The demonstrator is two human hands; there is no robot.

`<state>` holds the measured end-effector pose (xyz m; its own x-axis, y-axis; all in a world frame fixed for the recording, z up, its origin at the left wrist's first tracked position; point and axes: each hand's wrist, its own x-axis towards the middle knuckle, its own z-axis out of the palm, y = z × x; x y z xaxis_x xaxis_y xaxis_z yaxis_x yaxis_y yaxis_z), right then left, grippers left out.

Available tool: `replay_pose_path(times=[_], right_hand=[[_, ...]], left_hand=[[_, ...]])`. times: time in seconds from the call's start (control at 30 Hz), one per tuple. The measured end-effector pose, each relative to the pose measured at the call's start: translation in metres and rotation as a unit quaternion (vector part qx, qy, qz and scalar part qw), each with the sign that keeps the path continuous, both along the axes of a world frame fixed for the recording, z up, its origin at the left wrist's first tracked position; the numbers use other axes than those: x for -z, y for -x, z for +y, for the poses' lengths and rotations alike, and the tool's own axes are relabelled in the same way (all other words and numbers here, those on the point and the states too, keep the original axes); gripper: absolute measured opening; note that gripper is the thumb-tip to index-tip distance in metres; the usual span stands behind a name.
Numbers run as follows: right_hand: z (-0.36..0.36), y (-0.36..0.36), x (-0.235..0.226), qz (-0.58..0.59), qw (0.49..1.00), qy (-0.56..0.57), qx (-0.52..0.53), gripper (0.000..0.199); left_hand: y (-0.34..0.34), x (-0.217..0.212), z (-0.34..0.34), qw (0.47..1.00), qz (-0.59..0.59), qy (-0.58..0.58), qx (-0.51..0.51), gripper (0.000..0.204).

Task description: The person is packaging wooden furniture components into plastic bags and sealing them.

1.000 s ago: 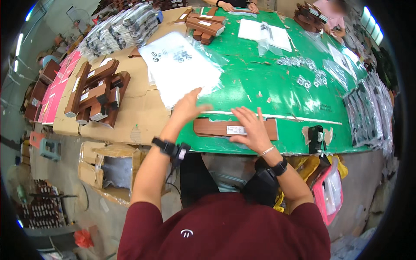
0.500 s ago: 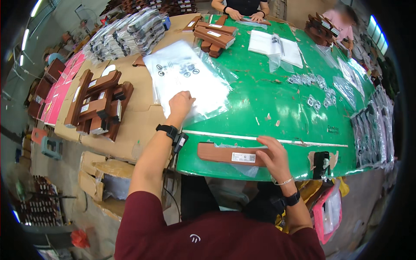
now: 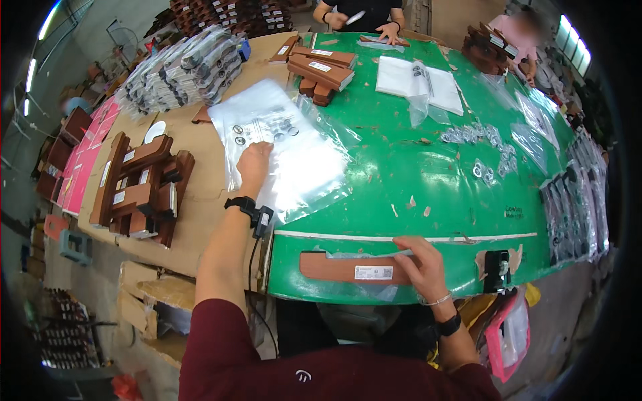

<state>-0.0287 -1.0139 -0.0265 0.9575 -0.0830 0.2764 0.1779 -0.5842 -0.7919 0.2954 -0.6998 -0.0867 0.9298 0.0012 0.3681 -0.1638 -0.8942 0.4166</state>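
My left hand (image 3: 254,167) reaches out onto a stack of clear plastic bags (image 3: 287,150) that lies across the cardboard and the green table (image 3: 414,167); its fingers rest on the top bag, spread. My right hand (image 3: 418,264) presses on the right end of a long brown wooden piece (image 3: 344,267) with a white label. That piece lies along the table's near edge, partly over a clear bag. A black band sits on each wrist.
Brown wooden pieces are piled on cardboard at left (image 3: 137,187) and at the far side (image 3: 321,67). Bagged items (image 3: 180,67) lie far left, small metal parts (image 3: 481,144) and filled bags (image 3: 575,200) at right. Other people's hands (image 3: 388,30) work at the far edge.
My left hand left the wooden piece and stretched forward and left onto the stack of clear bags. My right hand stayed on the wooden piece at the table's near edge.
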Motion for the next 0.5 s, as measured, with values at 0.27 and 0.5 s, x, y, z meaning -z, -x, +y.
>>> replay_pose_path(times=[0.27,0.5], right_hand=[[0.02,-0.031,0.008,0.093,0.959,-0.254,-0.09,0.036],[0.039,-0.077,-0.009,0.223,0.831,-0.466,-0.208,0.1]], left_hand=[[0.112,-0.073,-0.012,0.954,-0.264,0.088,0.11,0.024],[0.262,-0.047,-0.023,0.946,-0.271,-0.075,0.163,0.04]])
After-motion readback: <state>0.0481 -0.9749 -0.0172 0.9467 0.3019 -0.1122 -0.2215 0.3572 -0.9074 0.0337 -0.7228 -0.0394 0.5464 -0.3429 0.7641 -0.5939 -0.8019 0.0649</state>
